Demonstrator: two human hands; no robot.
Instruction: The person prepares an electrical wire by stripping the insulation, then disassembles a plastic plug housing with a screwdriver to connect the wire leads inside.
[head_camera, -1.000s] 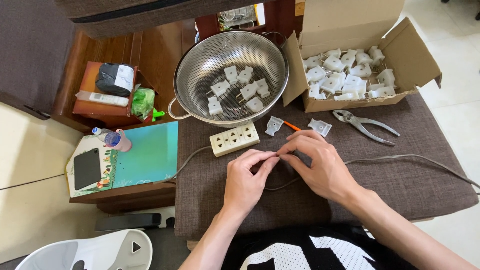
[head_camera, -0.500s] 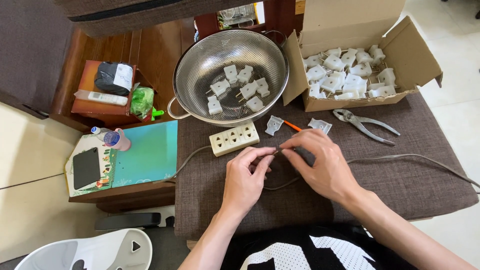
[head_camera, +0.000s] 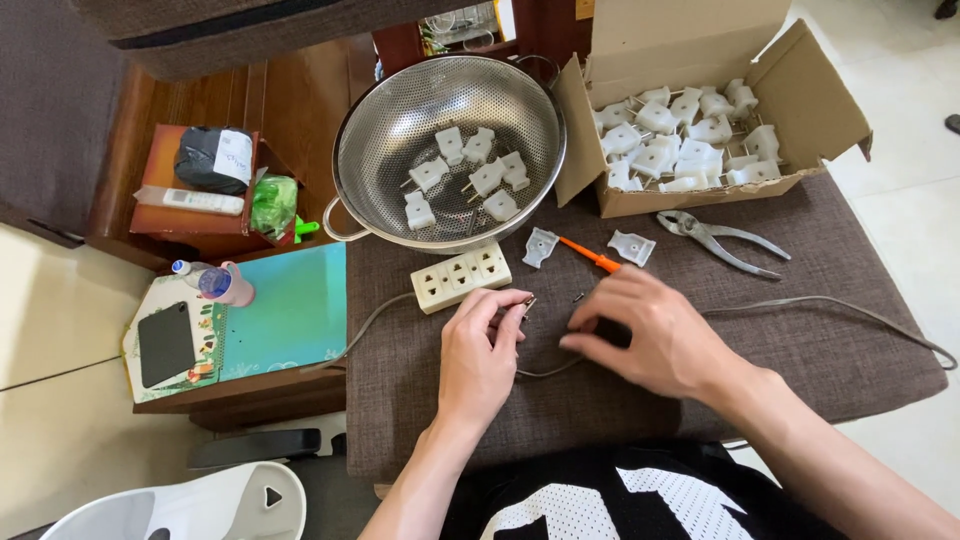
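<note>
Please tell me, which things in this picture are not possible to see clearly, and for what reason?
- Head view: the wire end in the left hand is too small; its fingers hide it, so its grip cannot be judged.
- The gray cable passes under the right hand; that stretch is hidden.
- The orange screwdriver: its tip is covered by the right hand.
- The white seat is cut off by the bottom edge.

I see thin grey cable lying slack across brown cushion top, trailing toward right edge; near end looped at centre, bare tip raised. Cream power strip flat, nearer far-left corner.
</note>
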